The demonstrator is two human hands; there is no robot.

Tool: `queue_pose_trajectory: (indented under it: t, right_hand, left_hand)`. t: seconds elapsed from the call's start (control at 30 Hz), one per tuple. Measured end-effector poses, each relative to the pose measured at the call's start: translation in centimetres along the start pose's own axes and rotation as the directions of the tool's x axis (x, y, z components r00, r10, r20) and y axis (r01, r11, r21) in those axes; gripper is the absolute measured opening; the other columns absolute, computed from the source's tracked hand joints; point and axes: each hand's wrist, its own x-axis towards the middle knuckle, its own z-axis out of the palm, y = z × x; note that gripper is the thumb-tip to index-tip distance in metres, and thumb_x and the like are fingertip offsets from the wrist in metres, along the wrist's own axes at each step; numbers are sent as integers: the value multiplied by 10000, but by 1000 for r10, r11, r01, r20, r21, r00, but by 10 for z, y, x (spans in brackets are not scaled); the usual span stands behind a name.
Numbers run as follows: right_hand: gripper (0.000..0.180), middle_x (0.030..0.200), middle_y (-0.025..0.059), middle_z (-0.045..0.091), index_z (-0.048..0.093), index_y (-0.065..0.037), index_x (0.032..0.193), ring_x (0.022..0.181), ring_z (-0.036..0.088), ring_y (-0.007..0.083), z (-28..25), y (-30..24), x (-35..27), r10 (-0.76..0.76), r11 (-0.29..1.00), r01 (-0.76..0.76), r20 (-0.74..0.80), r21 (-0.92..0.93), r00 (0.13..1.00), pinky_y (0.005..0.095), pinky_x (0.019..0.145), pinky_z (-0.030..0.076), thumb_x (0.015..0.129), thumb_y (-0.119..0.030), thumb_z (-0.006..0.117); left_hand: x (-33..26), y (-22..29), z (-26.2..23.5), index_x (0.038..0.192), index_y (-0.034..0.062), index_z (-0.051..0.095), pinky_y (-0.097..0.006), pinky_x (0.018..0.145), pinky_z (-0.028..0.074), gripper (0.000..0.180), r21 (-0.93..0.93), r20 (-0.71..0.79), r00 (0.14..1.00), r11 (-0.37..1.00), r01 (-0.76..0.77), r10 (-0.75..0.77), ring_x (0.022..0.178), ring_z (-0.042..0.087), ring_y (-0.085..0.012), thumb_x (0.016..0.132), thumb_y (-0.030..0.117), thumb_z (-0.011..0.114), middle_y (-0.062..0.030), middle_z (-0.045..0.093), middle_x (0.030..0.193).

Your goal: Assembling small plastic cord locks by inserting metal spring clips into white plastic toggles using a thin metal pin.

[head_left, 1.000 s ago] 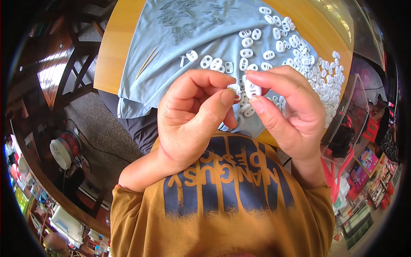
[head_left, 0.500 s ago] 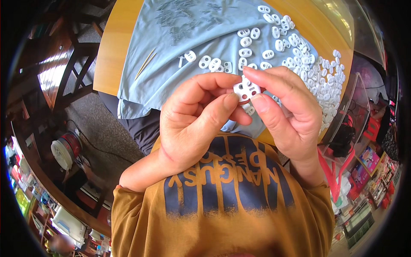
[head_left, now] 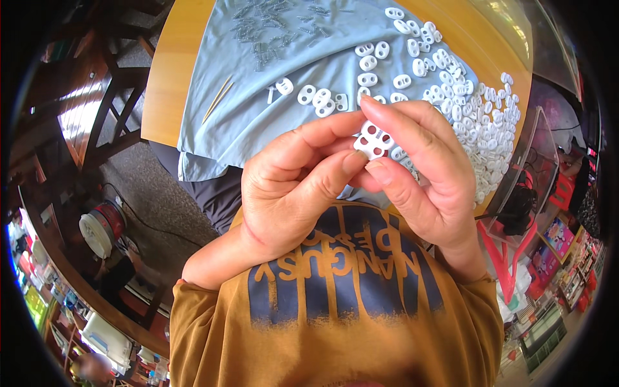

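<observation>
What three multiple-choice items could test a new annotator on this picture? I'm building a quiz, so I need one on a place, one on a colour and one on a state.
1. Where does the big heap of loose white two-hole pieces lie?
A. On the floor
B. On the blue-grey cloth, toward its right side
C. In a box

2. What colour is the piece held between the hands?
A. White
B. Red
C. Black

3. How is that piece held?
A. Lying loose on the table
B. In the left hand alone
C. Pinched between the fingertips of both hands, above the cloth

Answers:
1 B, the heap spreads over the cloth's right part on the wooden table.
2 A, it matches the white pieces below it.
3 C, the left hand's thumb and the right hand both close on it.
</observation>
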Motion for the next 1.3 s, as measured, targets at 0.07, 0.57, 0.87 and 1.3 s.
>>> queue_pose_trajectory:
  t: [0.07,0.57,0.87,1.3]
  right_hand:
    - [399,1025,126,553,518,39,1205,867,540,184,-1,0,0,-7,1000,7,6,1,1000,261,778,425,827,-71,581]
    - [346,982,133,547,509,59,1197,779,547,183,7,8,-1,-192,977,190,-14,-92,981,253,663,455,893,-107,514]
    - [500,881,83,576,538,51,1157,717,557,198,11,14,-2,-264,957,255,-52,-140,963,285,605,445,675,11,664]
    - [293,856,91,591,585,44,1069,719,560,204,24,21,-1,-285,958,280,-133,-55,949,301,635,453,789,-41,589]
  left_hand:
    - [-1,-1,-2,1264,-28,437,-240,769,517,381,0,28,1000,1000,-4,4,853,625,-150,889,-26,506,-113,616,1002]
    - [-2,-6,-7,1213,-70,460,-252,763,527,346,68,86,989,990,-125,119,851,636,-173,872,-49,521,-146,627,970]
    - [-5,-16,-7,1146,-72,506,-264,752,536,308,132,76,959,951,-279,271,863,635,-181,842,-80,551,-152,627,974]
    - [-3,-4,-8,931,-54,544,-227,614,519,92,500,96,942,802,-325,321,706,631,-125,846,-41,576,-98,643,795]
